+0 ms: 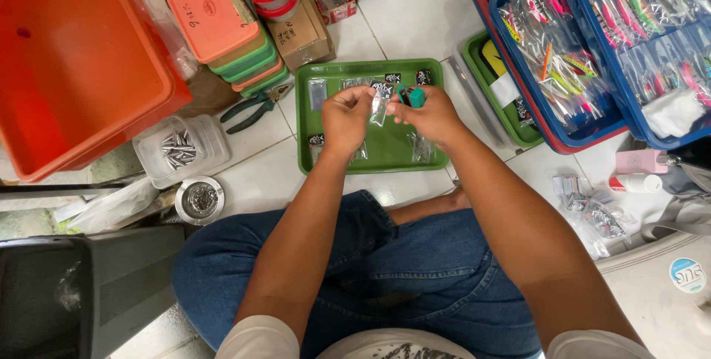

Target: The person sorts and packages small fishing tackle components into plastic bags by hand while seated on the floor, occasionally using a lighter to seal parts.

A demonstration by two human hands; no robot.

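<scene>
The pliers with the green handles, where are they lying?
In the head view, the pliers lie on the white floor tiles just left of the green tray, below the stacked lidded boxes.

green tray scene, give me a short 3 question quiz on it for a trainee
1. True or false: both hands are over the green tray.
2. What does the left hand pinch? A) pliers B) small clear packet C) orange lid
3. On which side of the tray do the pliers lie on the floor?

Key:
1. True.
2. B: the left hand pinches the small clear packet, with the right hand at its other edge, a small teal tool in its fingers.
3. The left side.
</scene>
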